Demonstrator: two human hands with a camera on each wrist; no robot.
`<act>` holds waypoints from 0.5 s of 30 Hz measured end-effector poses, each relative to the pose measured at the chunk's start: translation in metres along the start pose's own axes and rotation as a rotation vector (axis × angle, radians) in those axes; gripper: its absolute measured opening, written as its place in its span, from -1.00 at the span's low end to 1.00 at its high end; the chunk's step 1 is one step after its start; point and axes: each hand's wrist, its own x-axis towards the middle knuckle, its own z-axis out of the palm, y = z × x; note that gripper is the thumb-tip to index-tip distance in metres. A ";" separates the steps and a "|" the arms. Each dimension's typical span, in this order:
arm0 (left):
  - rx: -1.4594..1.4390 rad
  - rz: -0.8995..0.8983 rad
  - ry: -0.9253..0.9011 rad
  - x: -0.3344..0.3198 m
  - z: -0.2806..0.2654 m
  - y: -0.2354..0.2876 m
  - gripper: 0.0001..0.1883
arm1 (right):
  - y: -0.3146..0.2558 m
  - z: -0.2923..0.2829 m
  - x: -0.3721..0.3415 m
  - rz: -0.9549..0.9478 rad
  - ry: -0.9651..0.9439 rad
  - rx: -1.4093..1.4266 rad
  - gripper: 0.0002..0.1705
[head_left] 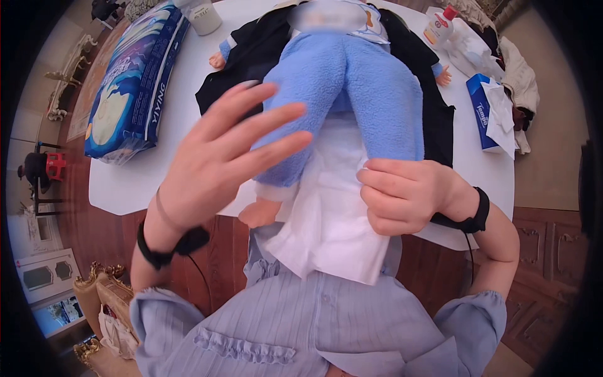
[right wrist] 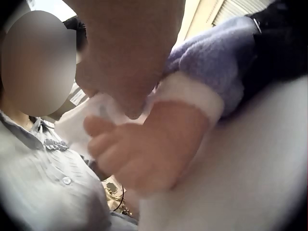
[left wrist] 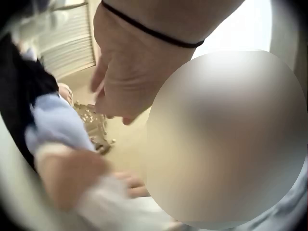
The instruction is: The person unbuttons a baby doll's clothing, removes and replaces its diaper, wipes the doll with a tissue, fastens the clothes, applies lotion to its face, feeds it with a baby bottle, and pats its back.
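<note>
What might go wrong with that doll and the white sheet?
The white sheet hangs past the near edge of the table, gripped only by the right hand, so it might slip or bunch up. The doll's foot lies at that edge; a hard tug might drag the doll over, as the open left hand isn't holding it.

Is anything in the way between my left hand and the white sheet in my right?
Nothing visible blocks the way from above. Your left hand is over the doll's nearer blue trouser leg, and the white sheet shows uncovered beyond its fingertips.
</note>
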 end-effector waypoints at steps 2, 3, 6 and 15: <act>-0.032 0.064 -0.063 0.011 0.017 -0.008 -0.50 | 0.008 -0.009 0.000 -0.070 0.019 -0.103 -0.78; -0.065 0.124 -0.131 0.014 0.027 -0.013 -0.48 | 0.011 -0.014 -0.002 0.053 0.032 -0.054 -0.79; -0.122 0.139 -0.135 0.007 0.048 -0.028 -0.54 | 0.022 -0.005 -0.017 0.402 0.092 -0.008 -0.77; -1.357 -0.496 0.419 0.022 0.067 -0.025 -0.33 | 0.061 -0.006 -0.023 0.734 0.290 0.119 -0.67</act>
